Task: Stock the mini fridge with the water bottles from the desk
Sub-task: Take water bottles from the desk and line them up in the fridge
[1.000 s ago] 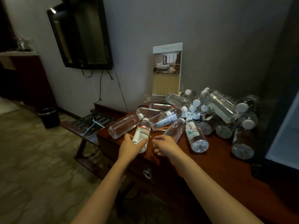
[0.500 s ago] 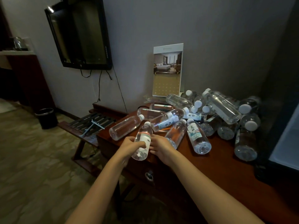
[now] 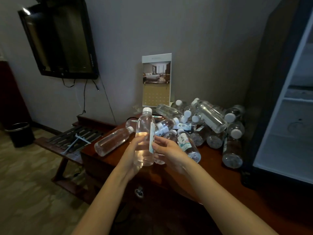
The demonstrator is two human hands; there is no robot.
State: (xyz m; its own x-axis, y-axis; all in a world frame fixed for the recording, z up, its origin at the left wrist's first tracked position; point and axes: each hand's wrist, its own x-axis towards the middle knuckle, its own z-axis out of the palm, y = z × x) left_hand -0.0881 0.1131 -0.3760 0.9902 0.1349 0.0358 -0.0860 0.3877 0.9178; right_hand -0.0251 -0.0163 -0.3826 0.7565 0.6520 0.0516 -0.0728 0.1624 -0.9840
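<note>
A clear water bottle (image 3: 144, 131) with a white cap stands upright above the dark wooden desk (image 3: 211, 177). My left hand (image 3: 130, 158) grips its lower half from the left. My right hand (image 3: 169, 151) holds it from the right, fingers at its label. Behind them a pile of several water bottles (image 3: 203, 126) lies on the desk, and one label-less bottle (image 3: 111, 141) lies apart at the left corner. The open mini fridge (image 3: 288, 133) stands at the right, its white shelves showing.
A desk calendar (image 3: 156, 80) leans against the wall behind the pile. A wall television (image 3: 59, 41) hangs at left above a slatted luggage rack (image 3: 71, 138). A dark waste bin (image 3: 20, 134) sits on the carpet far left.
The bottle that lay on the desk under my left hand has been lifted and turned upright. My right hand has come onto it from the right.
</note>
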